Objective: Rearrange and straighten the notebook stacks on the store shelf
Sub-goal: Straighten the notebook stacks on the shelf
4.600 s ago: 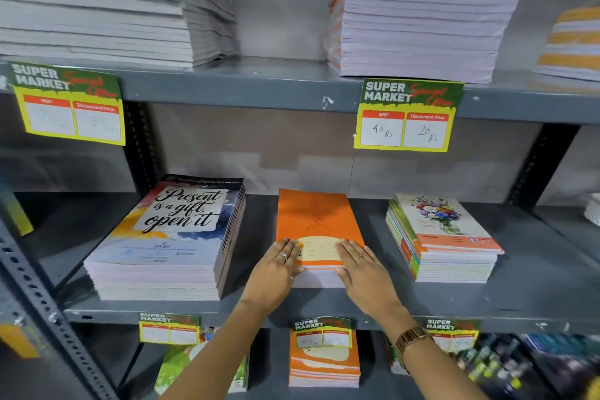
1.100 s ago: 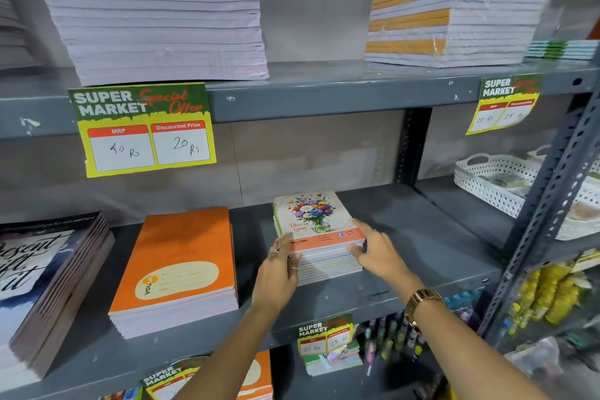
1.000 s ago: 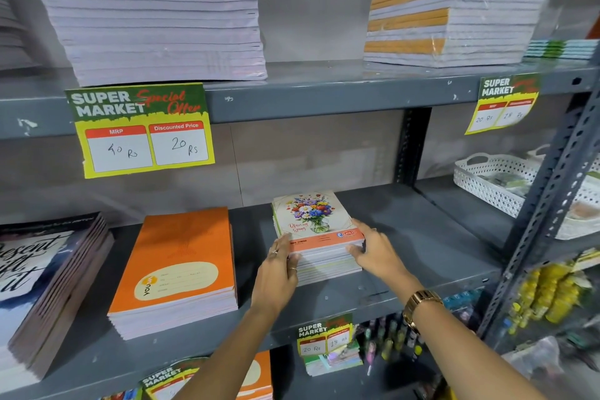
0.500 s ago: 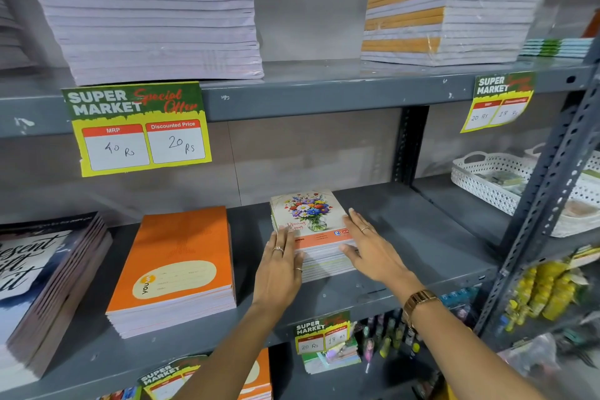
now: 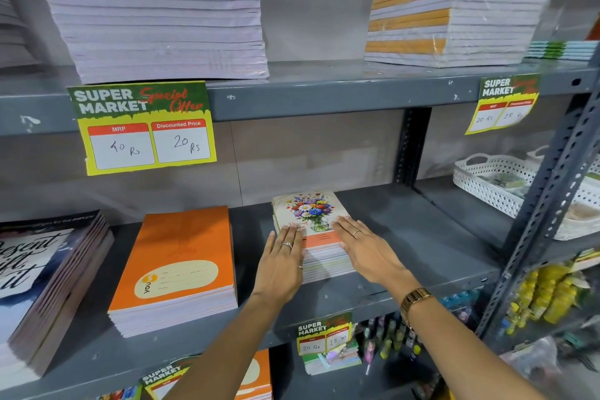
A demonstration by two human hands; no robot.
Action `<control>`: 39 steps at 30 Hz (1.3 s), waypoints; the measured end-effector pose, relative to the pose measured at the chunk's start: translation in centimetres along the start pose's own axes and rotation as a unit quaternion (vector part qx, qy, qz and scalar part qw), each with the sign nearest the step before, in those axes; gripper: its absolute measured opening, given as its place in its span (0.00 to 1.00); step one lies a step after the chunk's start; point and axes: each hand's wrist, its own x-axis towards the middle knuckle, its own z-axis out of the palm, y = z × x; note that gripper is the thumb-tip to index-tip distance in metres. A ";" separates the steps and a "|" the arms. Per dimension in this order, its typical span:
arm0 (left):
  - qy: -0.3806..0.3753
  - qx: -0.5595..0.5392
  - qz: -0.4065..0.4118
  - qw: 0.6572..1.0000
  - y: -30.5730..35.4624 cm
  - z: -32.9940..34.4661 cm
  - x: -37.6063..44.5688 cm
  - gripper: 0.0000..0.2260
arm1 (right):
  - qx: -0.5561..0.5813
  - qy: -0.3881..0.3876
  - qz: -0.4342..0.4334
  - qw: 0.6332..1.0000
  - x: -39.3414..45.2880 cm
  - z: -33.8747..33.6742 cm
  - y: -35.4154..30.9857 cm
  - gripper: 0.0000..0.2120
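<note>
A small stack of flower-cover notebooks (image 5: pixel 308 209) lies on the grey middle shelf (image 5: pixel 422 243). My left hand (image 5: pixel 282 261) lies flat against the stack's left front corner, fingers straight. My right hand (image 5: pixel 367 248) rests flat on the top cover's right front part, fingers stretched out. Neither hand grips anything. Left of them lies an orange notebook stack (image 5: pixel 181 266), slightly askew. At the far left sits a taller stack with a lettered cover (image 5: pixel 42 279), partly cut off by the frame.
The upper shelf carries a tall white notebook pile (image 5: pixel 156 16) and a wrapped orange-and-white pile (image 5: pixel 454 19). Yellow price tags (image 5: pixel 146 128) hang from shelf edges. White plastic baskets (image 5: pixel 493 182) sit in the right bay behind a slotted upright (image 5: pixel 552 204). More goods fill the lower shelf.
Both hands left the sides of the flower stack and now lie flat, the right one on top of its cover. Before that, they had moved over from the orange stack.
</note>
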 end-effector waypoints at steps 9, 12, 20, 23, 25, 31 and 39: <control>0.015 0.019 0.033 0.999 0.2 0.1 0.1 0.24 | -0.062 0.048 -0.024 0.997 -0.2 0.3 -1.2 0.23; 0.016 0.027 0.038 0.999 0.1 0.3 0.1 0.24 | -0.056 0.061 -0.024 0.996 -0.2 0.5 -1.3 0.23; 0.022 0.025 0.043 0.998 0.1 0.5 0.1 0.24 | -0.039 0.102 -0.031 0.994 -0.2 0.5 -1.4 0.20; 0.019 0.031 0.044 0.998 0.1 0.5 0.1 0.25 | -0.042 0.110 -0.040 0.992 -0.3 0.6 -1.4 0.18; 0.018 0.029 0.045 0.998 0.1 0.5 0.0 0.25 | -0.043 0.101 -0.033 0.993 -0.3 0.5 -1.5 0.20; 0.028 0.018 0.041 0.999 0.0 0.4 0.1 0.25 | -0.046 0.104 -0.020 0.993 -0.4 0.6 -1.6 0.22; -0.007 -0.027 0.036 0.999 -0.5 -0.6 -0.5 0.26 | -0.044 0.053 0.014 0.998 -0.4 0.5 -2.0 0.33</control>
